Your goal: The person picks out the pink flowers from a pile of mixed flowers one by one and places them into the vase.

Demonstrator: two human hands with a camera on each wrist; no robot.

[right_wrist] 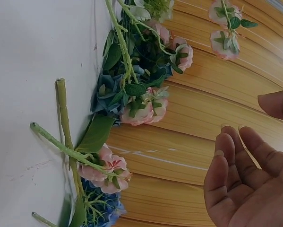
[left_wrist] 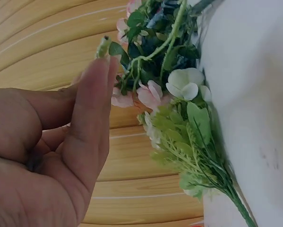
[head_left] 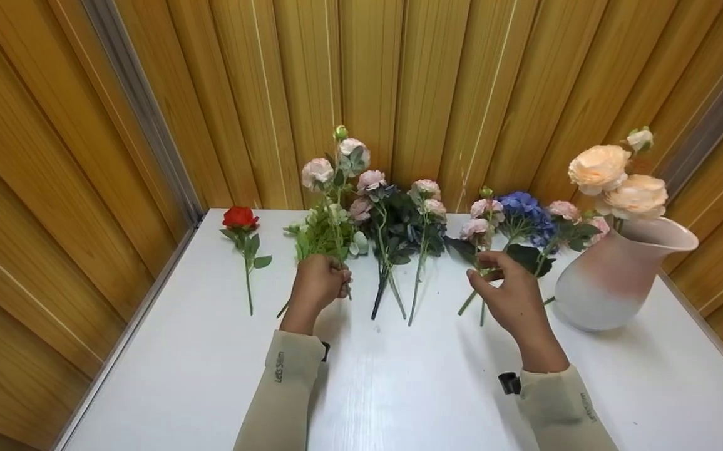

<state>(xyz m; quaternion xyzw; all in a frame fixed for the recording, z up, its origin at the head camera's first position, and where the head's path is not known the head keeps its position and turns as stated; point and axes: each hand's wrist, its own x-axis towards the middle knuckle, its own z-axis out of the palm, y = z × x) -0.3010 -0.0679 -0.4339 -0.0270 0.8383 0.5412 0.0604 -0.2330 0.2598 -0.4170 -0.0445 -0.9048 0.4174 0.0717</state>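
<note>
My left hand (head_left: 318,283) pinches the lower stem of a pale pink flower spray (head_left: 317,173), held upright. Its two blooms and green bud rise in front of the wall. In the left wrist view, a cut stem end (left_wrist: 102,47) pokes out above the fingertips. Behind that hand lies a bunch of light green foliage (head_left: 318,237). My right hand (head_left: 514,294) hovers with thumb and fingers apart, nothing between them. It is nearest to pink flowers (head_left: 475,230) and a blue hydrangea (head_left: 524,216) lying on the table.
A red rose (head_left: 240,217) lies at the table's left. Dark blue flowers with pink stems (head_left: 427,207) lie in the middle. At right stands a pink-and-white pitcher vase (head_left: 605,282) holding peach flowers (head_left: 599,168). Wood-patterned walls (head_left: 424,94) close off the white table (head_left: 386,388).
</note>
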